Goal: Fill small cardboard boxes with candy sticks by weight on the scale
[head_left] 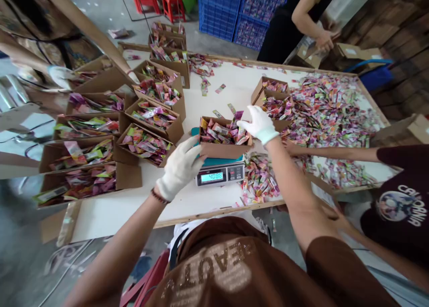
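A small cardboard box (226, 151) full of colourful candy-like packets (219, 130) sits on the teal platform of a digital scale (236, 172), whose lit display shows digits. My left hand (182, 164), in a white glove, is at the box's left front corner, fingers extended and slightly apart; whether it touches the cardboard is unclear. Over the box's right end is my right hand (259, 123), also gloved, thumb and fingers apart. A purple packet (238, 115) stands up beside its thumb, and I see no firm grip on it.
Filled boxes (147, 146) stand in rows at left, where another person's gloved hand (62, 77) reaches in. A large packet heap (328, 106) covers the table's right side, near a co-worker's arm (335, 153). Loose packets (259, 177) lie right of the scale. Blue crates (219, 12) stand behind.
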Available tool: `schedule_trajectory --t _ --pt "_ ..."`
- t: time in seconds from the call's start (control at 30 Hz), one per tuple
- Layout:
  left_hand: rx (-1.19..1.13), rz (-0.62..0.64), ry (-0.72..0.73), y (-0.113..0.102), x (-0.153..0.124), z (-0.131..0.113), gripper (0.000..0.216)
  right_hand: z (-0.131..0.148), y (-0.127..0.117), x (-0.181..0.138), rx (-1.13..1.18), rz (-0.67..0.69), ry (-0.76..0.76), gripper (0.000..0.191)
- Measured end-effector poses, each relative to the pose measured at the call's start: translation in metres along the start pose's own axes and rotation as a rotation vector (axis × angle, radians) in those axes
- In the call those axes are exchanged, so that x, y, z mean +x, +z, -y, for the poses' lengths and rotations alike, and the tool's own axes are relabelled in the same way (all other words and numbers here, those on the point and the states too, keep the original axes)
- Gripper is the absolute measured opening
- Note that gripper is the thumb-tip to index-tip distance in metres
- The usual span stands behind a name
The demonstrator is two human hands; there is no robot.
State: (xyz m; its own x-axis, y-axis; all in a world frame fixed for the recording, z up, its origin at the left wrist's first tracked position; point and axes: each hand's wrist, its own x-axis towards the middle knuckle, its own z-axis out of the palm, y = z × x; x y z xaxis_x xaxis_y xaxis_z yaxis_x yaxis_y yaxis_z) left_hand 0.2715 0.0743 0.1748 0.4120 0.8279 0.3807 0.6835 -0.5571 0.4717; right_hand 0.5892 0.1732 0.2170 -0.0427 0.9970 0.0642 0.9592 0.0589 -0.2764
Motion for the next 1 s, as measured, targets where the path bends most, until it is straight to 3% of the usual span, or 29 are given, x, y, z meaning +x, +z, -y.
schedule_trajectory --t 0.07,0.13,0.23,0.3,0.47,0.53,0.63,0.7,0.77,0.87,1.0 --pt "-0.014 -0.030 0.080 0.010 0.032 -0.016 0.030 0.018 0.019 0.019 0.137 0.035 -0.028 0.046" --pt "-0.038 -0.049 0.129 0.016 0.050 -0.025 0.030 0.025 0.024 0.026 0.283 -0.013 -0.040 0.040" --pt "-0.068 -0.025 0.142 0.017 0.057 -0.026 0.030 0.015 0.007 0.009 0.387 -0.237 -0.036 0.050" --pt "-0.085 -0.001 0.116 0.013 0.058 -0.020 0.030 0.000 -0.016 -0.015 0.360 -0.298 -0.001 0.053" --pt "-0.145 -0.014 0.098 0.007 0.071 -0.005 0.030 -0.058 -0.056 -0.087 0.231 -0.139 0.087 0.044" --pt "-0.159 -0.021 0.103 0.008 0.079 -0.003 0.031 -0.086 -0.055 -0.110 0.113 -0.065 0.078 0.038" --pt "-0.183 -0.037 0.126 0.014 0.089 -0.004 0.031 -0.119 -0.045 -0.131 -0.098 0.153 0.160 0.035" --pt "-0.187 -0.043 0.134 0.018 0.096 -0.006 0.031 -0.126 -0.040 -0.134 -0.150 0.249 0.203 0.037" --pt "-0.172 -0.016 0.128 0.023 0.104 -0.010 0.032 -0.118 -0.039 -0.129 -0.087 0.212 0.156 0.043" --pt "-0.105 0.105 0.113 0.035 0.116 -0.022 0.035 -0.087 -0.036 -0.107 0.054 0.050 0.014 0.044" --pt "0.186 0.554 0.024 0.057 0.114 -0.042 0.040 -0.057 -0.013 -0.060 0.118 -0.017 -0.057 0.044"
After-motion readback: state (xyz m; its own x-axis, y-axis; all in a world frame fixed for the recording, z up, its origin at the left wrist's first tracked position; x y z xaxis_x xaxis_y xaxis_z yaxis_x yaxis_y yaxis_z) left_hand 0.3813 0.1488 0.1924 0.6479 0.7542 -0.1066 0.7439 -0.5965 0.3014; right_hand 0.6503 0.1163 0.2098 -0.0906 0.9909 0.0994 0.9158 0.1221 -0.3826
